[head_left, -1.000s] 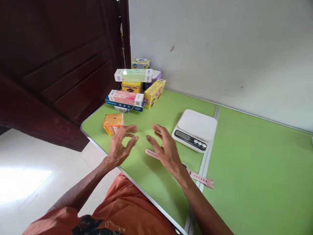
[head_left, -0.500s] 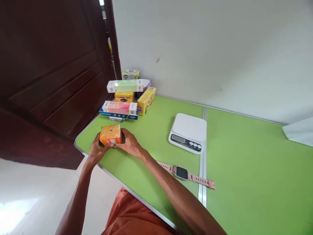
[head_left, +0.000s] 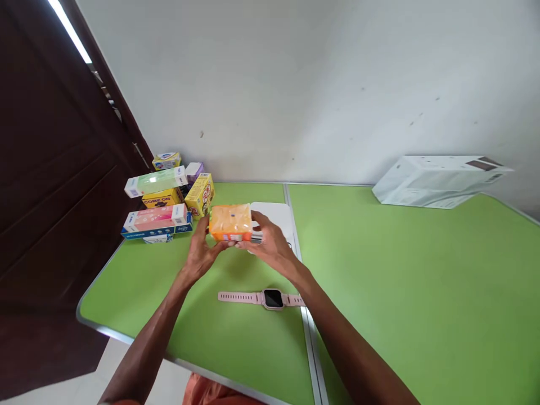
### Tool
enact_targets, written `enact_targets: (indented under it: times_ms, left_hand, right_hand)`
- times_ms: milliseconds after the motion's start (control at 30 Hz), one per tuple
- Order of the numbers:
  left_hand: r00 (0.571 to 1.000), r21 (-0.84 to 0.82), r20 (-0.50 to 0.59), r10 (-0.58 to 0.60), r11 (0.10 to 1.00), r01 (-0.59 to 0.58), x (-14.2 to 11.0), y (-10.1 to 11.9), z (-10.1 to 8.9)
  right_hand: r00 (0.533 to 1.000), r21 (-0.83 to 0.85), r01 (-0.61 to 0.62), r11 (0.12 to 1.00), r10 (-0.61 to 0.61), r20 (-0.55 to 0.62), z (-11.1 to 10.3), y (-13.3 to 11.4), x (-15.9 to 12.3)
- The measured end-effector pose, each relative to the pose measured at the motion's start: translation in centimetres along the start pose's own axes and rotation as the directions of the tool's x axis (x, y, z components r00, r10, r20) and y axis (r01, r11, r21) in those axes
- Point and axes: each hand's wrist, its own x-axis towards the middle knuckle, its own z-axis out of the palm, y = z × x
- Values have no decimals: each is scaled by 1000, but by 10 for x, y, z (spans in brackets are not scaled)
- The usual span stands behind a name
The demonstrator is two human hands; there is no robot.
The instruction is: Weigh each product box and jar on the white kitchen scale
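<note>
My left hand (head_left: 199, 254) and my right hand (head_left: 270, 245) hold a small orange packet (head_left: 230, 221) between them, lifted above the green table (head_left: 400, 292). Each hand's fingers are closed on one end of the packet. Just behind the packet stands a white kitchen scale (head_left: 276, 215), partly hidden by the packet and my right hand. A pink wristwatch (head_left: 262, 298) lies flat on the table below my hands.
Several small product boxes (head_left: 164, 202) are piled at the table's back left corner by a dark wooden door (head_left: 46, 185). A long white carton (head_left: 439, 180) lies at the back right against the wall. A seam runs down the table's middle.
Both hands closed on the orange packet near the left edge, then lifted it and carried it right, in front of the scale. The camera view swung to the right.
</note>
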Motion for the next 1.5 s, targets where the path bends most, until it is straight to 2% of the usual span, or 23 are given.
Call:
enact_targets:
  times_ms: [100,200,300,400,600,700,800,900,1133,1500]
  left_hand:
    - [993,-64,107,51,997,-45,33,-2,41]
    - [979,-92,193,62,995,-44,53,-9,74]
    - [973,-90,229,33,996,-13,62,-17,95]
    - [968,-92,251,1,996,22,68,-23,107]
    - [966,-95,260,6,995,19,72,-31,113]
    - [974,-165,225,14,986,24,66,-41,113]
    - [986,-310,113,-125,938,155,60,-56,120]
    - [960,-443,36,-278,857,264,59,-68,129]
    - [967,-540,0,-256,813,215,50,-77,136]
    - [977,-468,-33,-209,867,170,45,-80,137]
  right_hand:
    - [991,-88,-52,995,41,-125,-37,19,1]
    - [982,-165,-97,982,67,-179,-61,40,2]
    - [977,-194,-133,972,96,-188,-73,59,4]
    - [973,-193,-166,967,129,-190,-78,70,7]
    - [968,-153,-200,968,171,-184,-81,80,6]
    - [953,-47,-235,971,220,-210,-78,91,-2]
    - [907,132,-264,956,292,-302,-74,103,-13]
    - [854,203,-268,942,330,-402,-69,110,-20]
    - [787,186,-298,936,351,-506,-60,112,-22]
    - [825,40,-252,967,236,-514,-62,108,-22]
